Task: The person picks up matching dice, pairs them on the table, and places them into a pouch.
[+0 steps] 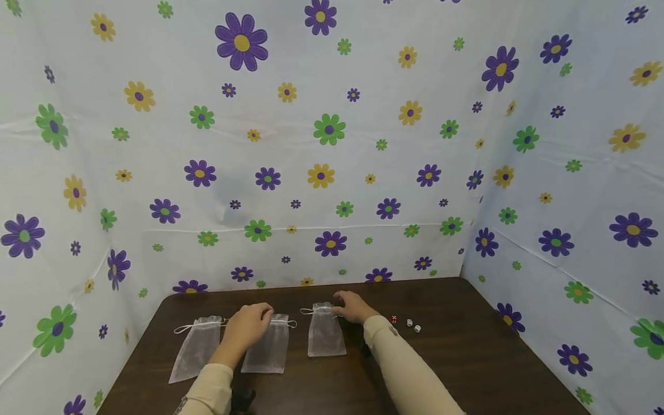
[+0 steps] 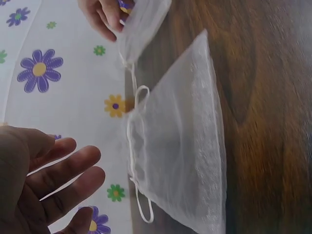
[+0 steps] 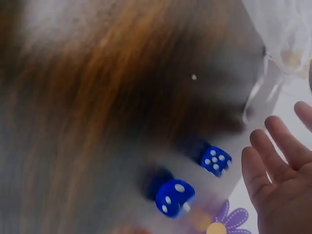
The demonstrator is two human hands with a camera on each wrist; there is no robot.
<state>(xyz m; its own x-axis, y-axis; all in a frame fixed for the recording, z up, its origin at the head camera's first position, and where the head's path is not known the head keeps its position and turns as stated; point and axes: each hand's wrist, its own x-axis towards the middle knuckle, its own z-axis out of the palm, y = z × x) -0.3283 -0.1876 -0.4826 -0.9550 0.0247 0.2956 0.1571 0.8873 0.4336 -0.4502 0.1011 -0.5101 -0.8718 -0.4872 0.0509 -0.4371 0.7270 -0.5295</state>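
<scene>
Three sheer white drawstring pouches lie on the dark wooden table: a left pouch (image 1: 199, 346), a middle pouch (image 1: 267, 349) and a right pouch (image 1: 327, 334). My left hand (image 1: 248, 325) hovers over the middle pouch's upper left. Its fingers (image 2: 73, 165) are loosely bent and apart from the pouch in the left wrist view. Beside the right pouch's drawstring end is my right hand (image 1: 354, 307); whether it touches the fabric I cannot tell. In the right wrist view its fingers (image 3: 273, 146) are relaxed, near a blue die (image 3: 216, 161) and another blue die (image 3: 174, 198).
Right of my right forearm lie a red die (image 1: 394, 319), a white die (image 1: 410, 323) and a second white die (image 1: 417, 329). The brown table (image 1: 467, 369) meets flower-print cloth walls (image 1: 290, 253) at the back and sides.
</scene>
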